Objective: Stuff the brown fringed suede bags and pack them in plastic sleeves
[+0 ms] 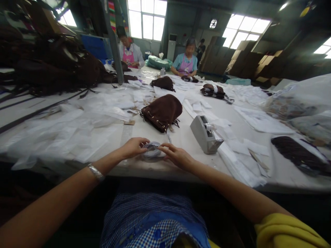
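Note:
At the front edge of the table, a round, greyish coil [152,151] that looks partly clear lies between my two hands; its exact kind does not show. My left hand [136,146] grips its left side with thumb and fingers. On the opposite side, the fingers of my right hand [177,155] are bent onto its upper right edge. Just beyond the hands rests a dark brown drawstring bag [164,110] with metal eyelets along its opening, which faces me. To the right stands a grey tape dispenser [204,134].
Loose clear plastic bags [69,127] cover the table's left side. A heap of brown bags [57,65] rises behind them, near a metal post [115,44]. Brown bundles [300,155] lie at right. Two co-workers [185,62] sit across the table.

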Demonstrator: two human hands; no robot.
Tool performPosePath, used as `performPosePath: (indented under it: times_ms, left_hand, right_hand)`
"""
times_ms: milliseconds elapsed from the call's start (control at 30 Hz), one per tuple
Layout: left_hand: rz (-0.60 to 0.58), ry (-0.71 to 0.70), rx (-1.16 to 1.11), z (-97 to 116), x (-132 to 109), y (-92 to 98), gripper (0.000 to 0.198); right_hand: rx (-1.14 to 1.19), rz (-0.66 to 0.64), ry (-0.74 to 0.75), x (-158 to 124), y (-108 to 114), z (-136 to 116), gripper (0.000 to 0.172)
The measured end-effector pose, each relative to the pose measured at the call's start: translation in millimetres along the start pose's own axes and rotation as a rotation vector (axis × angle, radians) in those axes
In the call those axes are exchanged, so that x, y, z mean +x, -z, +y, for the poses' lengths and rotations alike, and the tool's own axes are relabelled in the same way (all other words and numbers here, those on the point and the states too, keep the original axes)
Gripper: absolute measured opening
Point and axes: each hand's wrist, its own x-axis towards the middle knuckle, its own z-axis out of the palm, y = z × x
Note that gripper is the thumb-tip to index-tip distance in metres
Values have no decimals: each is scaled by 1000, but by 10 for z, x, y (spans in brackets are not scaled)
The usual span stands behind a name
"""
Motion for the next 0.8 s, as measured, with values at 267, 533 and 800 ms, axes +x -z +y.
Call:
performPosePath:
  times_ms: [267, 533, 800]
  left_hand:
    - [-83, -261, 54, 34, 167, 48, 35]
    - [395, 54, 85, 11, -85, -267, 41]
    - [376, 136, 48, 103, -110, -367, 49]
  right_hand:
    - [-284, -183, 254, 236, 122, -35, 30]
    - [-320, -18, -130, 290, -244, -431, 20]
    - [-178, 53, -67, 309, -177, -439, 30]
